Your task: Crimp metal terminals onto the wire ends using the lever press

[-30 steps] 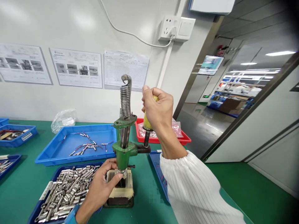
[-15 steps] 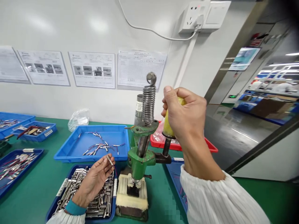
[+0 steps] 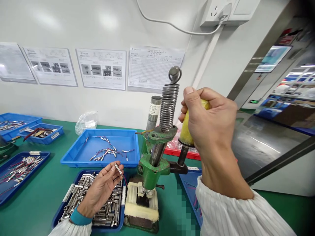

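Beneath both hands lies the green tabletop (image 3: 36, 203), and on it, just right of the left fingers, stands the green hand press (image 3: 154, 167). Its ram points down at a cream block (image 3: 141, 206) in the base; I cannot tell if something already sits under the ram. Directly below the left fingers is a blue tray (image 3: 85, 171) full of short metal tubes. Farther behind them, a second blue tray (image 3: 73, 154) has a few wired pieces. The long spring (image 3: 168, 106) of the press rises just left of the right fingers.

The right hand (image 3: 211, 121) is clenched around the yellow handle (image 3: 185, 132) of the lever, which stands nearly upright, with the thumb laid up along it. The left hand (image 3: 100, 188) is turned palm up over the tube tray. Its thumb and first finger pinch a small metal sleeve (image 3: 118, 168) with thin red and blue wires at its lower end, and the other fingers are loosely curled. The sleeve is apart from the press, a little left of the ram.

For good work, I think the sleeve must sit straight and fully in the seat of the block, with the wires led to the side so that they are not crushed. The left fingers should be clear of the ram before the lever comes down. A slow and even pull on the handle seems better, because so small a part can easily tilt.
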`<state>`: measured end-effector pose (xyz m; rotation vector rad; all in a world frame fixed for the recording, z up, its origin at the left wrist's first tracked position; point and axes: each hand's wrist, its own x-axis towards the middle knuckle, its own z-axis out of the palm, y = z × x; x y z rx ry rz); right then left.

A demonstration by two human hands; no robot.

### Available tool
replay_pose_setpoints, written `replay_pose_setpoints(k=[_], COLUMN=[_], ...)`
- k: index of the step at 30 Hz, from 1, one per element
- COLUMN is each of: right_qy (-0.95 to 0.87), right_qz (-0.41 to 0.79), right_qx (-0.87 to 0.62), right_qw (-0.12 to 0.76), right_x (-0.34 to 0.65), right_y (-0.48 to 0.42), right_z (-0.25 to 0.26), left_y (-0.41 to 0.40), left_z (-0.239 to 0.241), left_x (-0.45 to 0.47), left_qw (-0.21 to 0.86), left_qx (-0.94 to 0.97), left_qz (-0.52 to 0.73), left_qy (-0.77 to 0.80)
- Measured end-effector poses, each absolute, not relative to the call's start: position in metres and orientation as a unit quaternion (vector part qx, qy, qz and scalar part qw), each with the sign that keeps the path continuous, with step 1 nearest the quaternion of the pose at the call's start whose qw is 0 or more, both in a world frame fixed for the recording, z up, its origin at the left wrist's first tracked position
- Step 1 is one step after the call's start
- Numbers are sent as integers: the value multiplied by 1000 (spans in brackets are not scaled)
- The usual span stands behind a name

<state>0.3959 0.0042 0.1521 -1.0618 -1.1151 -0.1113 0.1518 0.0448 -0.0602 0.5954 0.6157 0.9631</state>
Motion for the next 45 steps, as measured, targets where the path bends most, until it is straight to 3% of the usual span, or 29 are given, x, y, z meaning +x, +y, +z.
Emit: replay_pose_setpoints(k=[7, 16, 30, 38, 45], right_qy=[-500, -511, -513, -533, -542], right_qz=[-55, -69, -69, -58, -47], right_qx=[-483, -496, -495, -423, -404], right_qw=[717, 698, 698, 730, 735], right_x=[395, 398, 398, 404, 407], right_y=[4, 6, 6, 13, 15], right_z=[154, 153, 153, 149, 147], left_y=[41, 1, -3, 10, 2], left_z=[-58, -52, -48, -27, -30], left_x=[153, 176, 201, 195, 198], left_qw=[780, 664, 537, 514, 474], left_qx=[342, 552, 699, 761, 769], left_qz=[438, 371, 360, 277, 299], left_qy=[289, 341, 307, 281, 308])
